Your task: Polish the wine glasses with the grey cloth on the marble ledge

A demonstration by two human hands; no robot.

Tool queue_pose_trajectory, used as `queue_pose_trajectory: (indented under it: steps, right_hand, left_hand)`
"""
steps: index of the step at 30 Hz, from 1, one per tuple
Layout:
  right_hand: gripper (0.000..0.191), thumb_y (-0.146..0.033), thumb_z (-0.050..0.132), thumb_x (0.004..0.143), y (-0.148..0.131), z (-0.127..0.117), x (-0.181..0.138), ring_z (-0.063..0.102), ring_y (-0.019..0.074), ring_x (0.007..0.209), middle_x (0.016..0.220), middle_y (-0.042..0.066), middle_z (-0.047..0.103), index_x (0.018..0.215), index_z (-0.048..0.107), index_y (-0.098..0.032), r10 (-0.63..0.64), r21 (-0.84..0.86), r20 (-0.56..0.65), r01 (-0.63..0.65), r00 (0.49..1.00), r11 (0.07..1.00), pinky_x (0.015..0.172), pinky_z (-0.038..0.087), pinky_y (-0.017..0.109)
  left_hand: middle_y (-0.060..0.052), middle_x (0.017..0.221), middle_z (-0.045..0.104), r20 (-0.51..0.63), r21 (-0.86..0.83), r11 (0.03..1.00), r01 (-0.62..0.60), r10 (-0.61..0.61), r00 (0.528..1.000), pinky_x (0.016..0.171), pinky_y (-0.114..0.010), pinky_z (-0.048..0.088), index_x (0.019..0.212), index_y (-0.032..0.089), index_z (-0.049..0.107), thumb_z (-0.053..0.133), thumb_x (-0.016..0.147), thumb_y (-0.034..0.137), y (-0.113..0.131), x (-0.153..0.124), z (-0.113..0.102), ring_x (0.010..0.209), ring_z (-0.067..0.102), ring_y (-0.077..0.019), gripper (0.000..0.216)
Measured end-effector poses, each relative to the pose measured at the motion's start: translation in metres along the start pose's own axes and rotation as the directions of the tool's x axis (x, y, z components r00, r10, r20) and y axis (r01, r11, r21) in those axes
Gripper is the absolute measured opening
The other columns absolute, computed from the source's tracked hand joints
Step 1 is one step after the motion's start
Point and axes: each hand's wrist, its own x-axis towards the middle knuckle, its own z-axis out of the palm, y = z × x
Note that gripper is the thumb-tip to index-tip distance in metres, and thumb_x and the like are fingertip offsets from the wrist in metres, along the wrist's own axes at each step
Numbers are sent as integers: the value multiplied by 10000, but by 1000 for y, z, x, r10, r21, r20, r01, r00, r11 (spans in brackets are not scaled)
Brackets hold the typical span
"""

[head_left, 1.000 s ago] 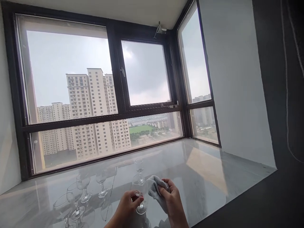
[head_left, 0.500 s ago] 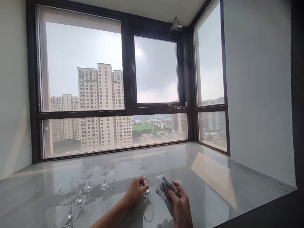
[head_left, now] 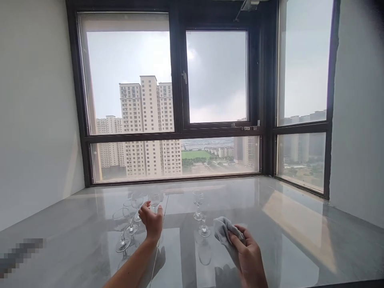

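Observation:
My left hand [head_left: 153, 222] reaches over the glossy grey stone sill [head_left: 270, 224], fingers curved and apart, right at a small clear wine glass [head_left: 155, 199] whose stem the hand hides. Left of it stand three more wine glasses [head_left: 121, 230], close together. Two further glasses stand apart in the middle: a nearer one [head_left: 204, 229] and one behind it [head_left: 198, 204]. My right hand [head_left: 247, 258] is closed on a crumpled grey cloth [head_left: 222, 233], held low just right of the nearer middle glass.
A large dark-framed bay window [head_left: 180, 132] runs along the back and right of the sill, with tower blocks outside. White walls [head_left: 36, 120] close in both sides. A blurred patch [head_left: 21, 256] lies at the sill's near left.
My left hand has let go of the middle glass, which now stands on the sill, and has moved left to the group of glasses. The view has swung left. The right hand still holds the cloth.

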Motion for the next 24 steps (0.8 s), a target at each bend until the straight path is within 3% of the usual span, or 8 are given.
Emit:
queue_pose_trajectory:
  steps: [3, 6, 13, 15, 17, 19, 21, 24]
  right_hand:
    - [465, -463, 844, 572, 3, -2, 4, 666, 226, 661, 728, 40, 722, 895, 661, -183, -40, -150, 18, 43, 999, 988, 575, 531, 316]
    - [396, -461, 809, 603, 7, 0, 6, 670, 233, 677, 727, 47, 723, 847, 678, -177, -122, -274, 35, 127, 992, 953, 590, 533, 314]
    - [308, -462, 717, 673, 11, 9, 0, 663, 222, 683, 718, 30, 710, 803, 683, -185, -203, -422, 137, 243, 970, 873, 610, 509, 296]
    - [277, -452, 679, 705, 11, 12, -2, 662, 223, 698, 736, 33, 713, 805, 674, -194, -234, -483, 175, 291, 956, 826, 629, 501, 296]
    - [239, -435, 651, 725, 13, 16, -3, 659, 226, 706, 751, 35, 717, 802, 666, -209, -265, -543, 200, 332, 943, 771, 644, 490, 299]
    - [197, -413, 637, 725, 16, 20, -4, 657, 232, 712, 757, 35, 722, 788, 658, -228, -284, -585, 214, 355, 935, 729, 657, 479, 302]
    - [152, -383, 626, 708, 19, 23, -5, 657, 236, 713, 749, 29, 722, 767, 646, -244, -274, -613, 240, 364, 931, 701, 667, 469, 304]
    - [117, -346, 600, 695, 22, 25, -6, 655, 236, 723, 749, 21, 719, 762, 626, -255, -245, -639, 277, 368, 929, 675, 681, 458, 303]
  left_hand:
    - [-102, 1202, 492, 112, -77, 978, 193, -184, 977, 1019, -480, 407, 1194, 234, 376, 661, 771, 321, -18, 6, 14, 1204, 475, -302, 518]
    - [-81, 1131, 566, 255, -131, 937, 324, -284, 924, 869, -392, 506, 1236, 246, 349, 671, 785, 286, -29, 11, 23, 1097, 590, -268, 555]
    - [-23, 861, 686, 329, -80, 916, 393, -348, 878, 622, -297, 495, 1222, 181, 453, 562, 829, 225, -32, 14, 27, 695, 661, -205, 410]
    - [-28, 841, 702, 342, -75, 918, 389, -343, 875, 621, -292, 493, 1182, 186, 511, 557, 816, 227, -27, 11, 24, 675, 665, -202, 372]
    - [-39, 862, 719, 378, -118, 930, 347, -281, 882, 675, -294, 512, 1150, 198, 553, 564, 811, 253, -17, 5, 19, 754, 690, -207, 344]
    - [-44, 875, 729, 468, -214, 941, 261, -136, 873, 732, -307, 532, 1144, 197, 578, 581, 820, 327, -3, -5, 13, 819, 702, -214, 349]
    - [-35, 836, 723, 581, -322, 930, 175, 48, 813, 732, -325, 545, 1170, 181, 587, 587, 835, 412, 13, -17, 7, 780, 700, -212, 407]
    - [21, 705, 653, 692, -397, 915, 68, 250, 678, 676, -304, 536, 1202, 184, 605, 567, 870, 448, 32, -34, -3, 659, 659, -177, 426]
